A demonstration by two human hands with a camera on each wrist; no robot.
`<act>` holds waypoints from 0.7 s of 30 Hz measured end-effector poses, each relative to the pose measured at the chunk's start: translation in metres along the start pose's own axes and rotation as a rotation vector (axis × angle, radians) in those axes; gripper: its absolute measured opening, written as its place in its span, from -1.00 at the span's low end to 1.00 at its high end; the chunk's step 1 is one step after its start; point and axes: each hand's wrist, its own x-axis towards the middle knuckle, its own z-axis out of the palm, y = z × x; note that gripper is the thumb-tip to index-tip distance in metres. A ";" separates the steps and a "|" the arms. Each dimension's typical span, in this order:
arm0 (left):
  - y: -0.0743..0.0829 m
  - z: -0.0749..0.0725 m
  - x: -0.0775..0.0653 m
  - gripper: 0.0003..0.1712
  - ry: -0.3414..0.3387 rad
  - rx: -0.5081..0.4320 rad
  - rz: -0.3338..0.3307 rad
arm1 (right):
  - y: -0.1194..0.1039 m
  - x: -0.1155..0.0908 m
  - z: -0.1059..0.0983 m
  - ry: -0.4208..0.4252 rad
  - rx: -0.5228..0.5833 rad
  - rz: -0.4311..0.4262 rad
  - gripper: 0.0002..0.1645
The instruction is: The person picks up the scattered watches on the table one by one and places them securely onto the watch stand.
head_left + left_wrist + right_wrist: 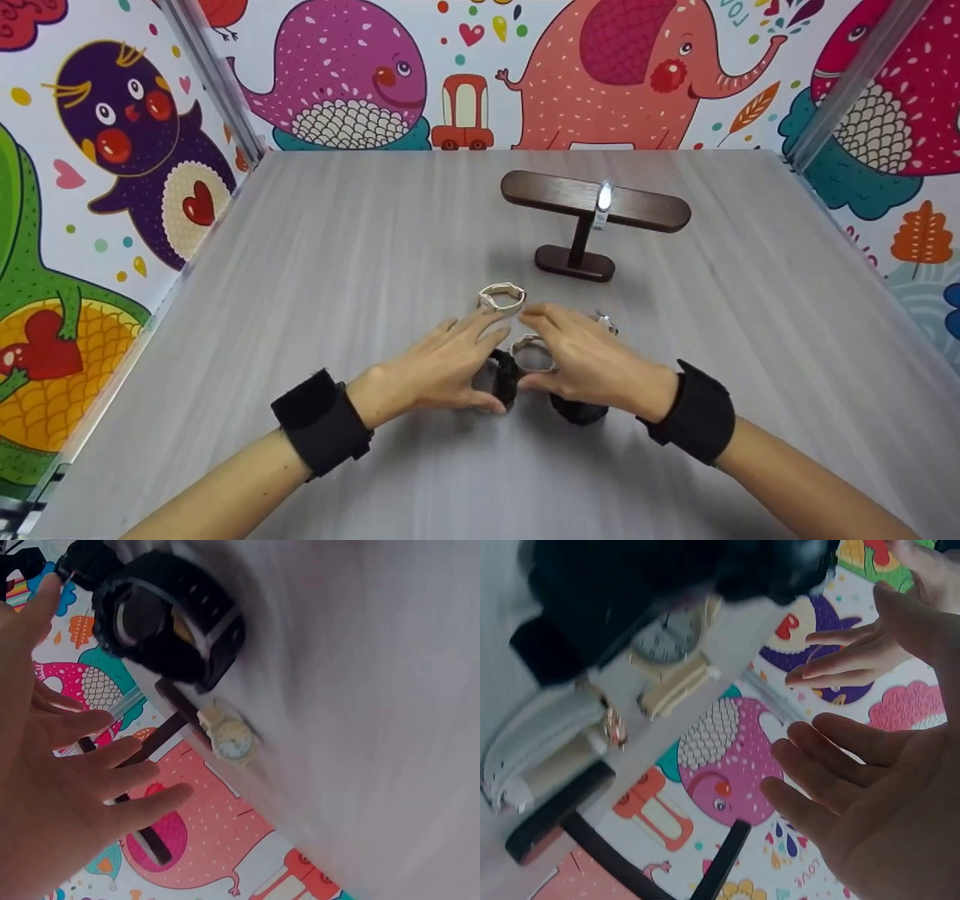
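Note:
My left hand hovers over the left side of a small group of watches, fingers extended and nothing in its grasp. Opposite it, my right hand has relaxed, slightly bent fingers and holds nothing. Between the hands stand a black watch and a pale-strapped watch. A cream watch lies just beyond the left fingertips; its white dial shows in the left wrist view. Below the right palm, another black watch is partly hidden. A silvery watch peeks out behind the right hand.
Farther back stands a dark brown wooden T-shaped display stand, with a silver watch around its bar. Everything rests on a grey wood-grain table. Cartoon-printed panels border its back and sides.

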 end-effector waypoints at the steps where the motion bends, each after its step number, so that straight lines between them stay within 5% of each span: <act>1: 0.000 0.003 -0.001 0.17 -0.001 0.022 0.005 | -0.001 0.000 0.003 -0.012 -0.009 -0.009 -0.07; 7: -0.002 0.015 -0.006 0.12 -0.001 0.070 -0.016 | -0.008 0.002 0.017 -0.095 -0.033 -0.038 -0.15; 15: -0.004 0.025 -0.004 0.05 0.001 -0.021 -0.061 | -0.018 0.009 0.031 -0.145 -0.124 -0.012 -0.18; 21: -0.005 0.025 -0.004 -0.04 0.025 -0.148 -0.082 | -0.017 0.012 0.031 -0.098 -0.003 0.011 -0.32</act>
